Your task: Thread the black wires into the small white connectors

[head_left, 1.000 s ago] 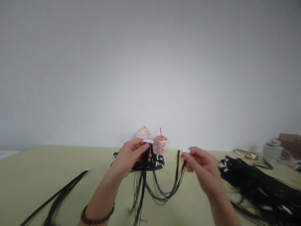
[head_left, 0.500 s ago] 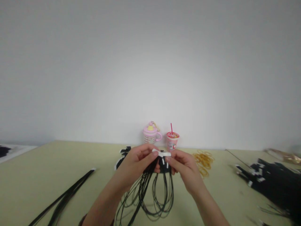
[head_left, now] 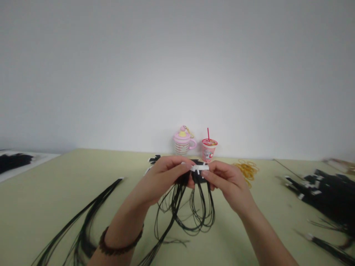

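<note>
A white strip (head_left: 200, 167), seemingly tape, spans the top of a bundle of thin black cords (head_left: 175, 203). My left hand (head_left: 168, 173) pinches the strip's left end between thumb and fingers, over the gathered cords. At the other end, my right hand (head_left: 227, 181) grips the strip with its thumb in front. Several cords hang in loops below both hands, and loose tails run toward the front edge. Behind the strip is a flat black piece (head_left: 199, 178), partly covered by my fingers. A dark beaded bracelet (head_left: 119, 248) circles my left wrist.
More black cords with a white end (head_left: 104, 197) lie at left. A pile of black bundles with white ends (head_left: 330, 195) is at right. Yellow rubber bands (head_left: 246, 170) lie behind my right hand. A pink lidded cup (head_left: 182, 142) and a small pink cup with straw (head_left: 209, 149) stand by the wall.
The view has tipped down and shifted, so everything sits higher and further right. Both hands keep hold of the bundle; the white strip looks flatter. The bracelet shows more fully.
</note>
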The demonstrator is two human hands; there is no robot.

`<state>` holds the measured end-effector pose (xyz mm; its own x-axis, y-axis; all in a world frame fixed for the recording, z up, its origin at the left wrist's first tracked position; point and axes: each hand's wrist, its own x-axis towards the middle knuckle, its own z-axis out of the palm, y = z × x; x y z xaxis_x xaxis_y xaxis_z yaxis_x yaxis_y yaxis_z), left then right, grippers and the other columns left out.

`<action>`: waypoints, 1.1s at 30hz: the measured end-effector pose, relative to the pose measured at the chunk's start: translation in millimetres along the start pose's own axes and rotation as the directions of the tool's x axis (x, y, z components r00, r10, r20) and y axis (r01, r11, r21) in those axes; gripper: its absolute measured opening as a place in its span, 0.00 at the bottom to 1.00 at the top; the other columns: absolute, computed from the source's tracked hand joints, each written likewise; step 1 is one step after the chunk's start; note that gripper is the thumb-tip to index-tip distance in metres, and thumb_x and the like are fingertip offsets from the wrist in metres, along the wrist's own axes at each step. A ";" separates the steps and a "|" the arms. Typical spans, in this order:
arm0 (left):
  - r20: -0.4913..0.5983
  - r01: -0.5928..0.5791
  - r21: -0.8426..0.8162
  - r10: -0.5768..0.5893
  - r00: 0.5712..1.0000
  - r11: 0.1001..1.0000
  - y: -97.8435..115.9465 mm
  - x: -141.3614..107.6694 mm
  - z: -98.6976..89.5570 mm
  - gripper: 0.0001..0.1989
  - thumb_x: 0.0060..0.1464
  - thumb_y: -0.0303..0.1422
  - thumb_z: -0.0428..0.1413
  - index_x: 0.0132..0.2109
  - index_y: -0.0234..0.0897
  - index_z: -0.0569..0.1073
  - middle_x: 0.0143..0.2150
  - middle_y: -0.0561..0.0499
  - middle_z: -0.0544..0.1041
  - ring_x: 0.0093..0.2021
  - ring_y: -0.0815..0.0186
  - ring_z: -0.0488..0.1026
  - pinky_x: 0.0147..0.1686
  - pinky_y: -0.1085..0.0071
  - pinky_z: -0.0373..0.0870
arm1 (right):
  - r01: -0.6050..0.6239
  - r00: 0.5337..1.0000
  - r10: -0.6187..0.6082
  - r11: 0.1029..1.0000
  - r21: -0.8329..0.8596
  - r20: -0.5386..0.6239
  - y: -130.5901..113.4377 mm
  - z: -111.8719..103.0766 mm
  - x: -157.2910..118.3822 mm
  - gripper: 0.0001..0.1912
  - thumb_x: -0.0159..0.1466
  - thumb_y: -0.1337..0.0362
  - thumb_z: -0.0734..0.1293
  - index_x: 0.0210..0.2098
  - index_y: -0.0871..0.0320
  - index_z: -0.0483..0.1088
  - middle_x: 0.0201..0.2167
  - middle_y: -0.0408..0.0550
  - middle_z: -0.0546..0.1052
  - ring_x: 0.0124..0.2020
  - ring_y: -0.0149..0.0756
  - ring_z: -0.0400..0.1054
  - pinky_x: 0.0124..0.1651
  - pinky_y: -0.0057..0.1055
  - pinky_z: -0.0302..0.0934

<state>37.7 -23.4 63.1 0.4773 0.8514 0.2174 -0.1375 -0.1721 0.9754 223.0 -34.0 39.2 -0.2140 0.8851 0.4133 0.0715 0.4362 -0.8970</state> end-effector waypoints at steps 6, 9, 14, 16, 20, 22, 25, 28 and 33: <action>-0.060 0.024 -0.153 -0.034 0.998 0.988 1.8 1.3 10.6 0.10 0.53 0.34 0.58 0.34 0.28 0.76 0.29 0.48 0.75 0.28 0.70 0.72 0.33 0.73 0.71 | 0.035 0.999 -0.034 0.999 0.026 -0.037 -1.2 -4.8 -1.8 0.14 0.59 0.57 0.68 0.24 0.62 0.68 0.17 0.39 0.63 0.19 0.23 0.55 0.22 0.22 0.48; -0.066 0.023 -0.218 -0.038 0.997 0.976 -0.1 1.2 14.9 0.09 0.53 0.33 0.57 0.34 0.28 0.76 0.29 0.48 0.75 0.28 0.70 0.72 0.34 0.71 0.72 | 0.050 0.998 -0.048 0.998 0.038 -0.052 1.3 -7.1 -2.1 0.12 0.59 0.59 0.68 0.26 0.61 0.69 0.17 0.39 0.64 0.20 0.22 0.55 0.23 0.21 0.49; -0.102 -0.024 -0.240 0.000 0.995 0.970 -1.4 0.6 19.7 0.10 0.54 0.34 0.57 0.34 0.28 0.77 0.30 0.47 0.77 0.30 0.70 0.73 0.36 0.72 0.71 | 0.136 0.975 -0.121 0.988 0.068 -0.188 1.9 -8.1 -3.4 0.09 0.60 0.61 0.69 0.27 0.60 0.71 0.19 0.39 0.64 0.21 0.21 0.54 0.23 0.20 0.48; -0.118 -0.044 -0.224 0.018 0.993 0.974 -0.9 -0.3 21.8 0.10 0.55 0.34 0.57 0.33 0.29 0.77 0.29 0.48 0.77 0.30 0.71 0.72 0.36 0.74 0.70 | 0.147 0.976 -0.133 0.987 0.070 -0.173 -0.4 -7.7 -4.4 0.08 0.60 0.61 0.68 0.27 0.59 0.72 0.19 0.39 0.66 0.21 0.21 0.55 0.22 0.20 0.48; -0.123 -0.071 -0.154 0.052 0.991 0.985 0.4 -2.7 25.0 0.10 0.55 0.34 0.56 0.32 0.31 0.78 0.29 0.49 0.76 0.31 0.71 0.72 0.37 0.75 0.69 | 0.134 0.988 -0.126 0.986 0.099 -0.090 -5.5 -7.0 -6.2 0.06 0.60 0.62 0.68 0.30 0.58 0.74 0.21 0.40 0.70 0.21 0.22 0.57 0.23 0.20 0.50; -0.119 -0.058 -0.146 0.041 0.992 0.988 1.1 -2.9 25.2 0.10 0.55 0.34 0.57 0.33 0.31 0.78 0.29 0.49 0.76 0.32 0.70 0.72 0.38 0.73 0.69 | 0.121 0.990 -0.112 0.987 0.108 -0.086 -6.6 -6.8 -6.6 0.06 0.60 0.62 0.68 0.29 0.57 0.74 0.21 0.40 0.71 0.21 0.22 0.57 0.23 0.21 0.49; -0.109 -0.035 -0.155 0.018 0.994 0.987 1.7 -1.9 23.4 0.10 0.54 0.35 0.58 0.33 0.31 0.78 0.30 0.49 0.76 0.30 0.70 0.71 0.35 0.73 0.69 | 0.095 0.992 -0.087 0.992 0.083 -0.095 -6.2 -7.7 -7.0 0.07 0.59 0.61 0.69 0.28 0.58 0.73 0.20 0.40 0.69 0.20 0.23 0.55 0.23 0.22 0.48; -0.084 -0.018 -0.101 0.010 0.996 0.995 1.6 -0.8 19.8 0.10 0.53 0.36 0.59 0.32 0.31 0.77 0.28 0.50 0.75 0.29 0.72 0.70 0.31 0.75 0.67 | 0.057 0.995 -0.054 0.998 0.037 -0.082 -5.2 -9.7 -7.1 0.10 0.58 0.59 0.69 0.27 0.59 0.71 0.18 0.40 0.65 0.20 0.24 0.53 0.22 0.24 0.45; -0.033 -0.006 0.104 0.009 0.999 0.995 1.2 -0.3 17.1 0.11 0.54 0.36 0.57 0.31 0.31 0.75 0.26 0.51 0.75 0.27 0.73 0.69 0.30 0.77 0.64 | -0.001 1.000 0.001 1.000 0.000 0.017 -6.0 -12.7 -5.9 0.12 0.58 0.57 0.68 0.25 0.61 0.69 0.18 0.39 0.62 0.20 0.23 0.52 0.22 0.24 0.44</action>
<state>52.3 -32.4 64.8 0.4470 0.8658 0.2251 -0.0488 -0.2277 0.9725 236.2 -39.7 44.1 -0.2301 0.8825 0.4101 0.0717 0.4356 -0.8973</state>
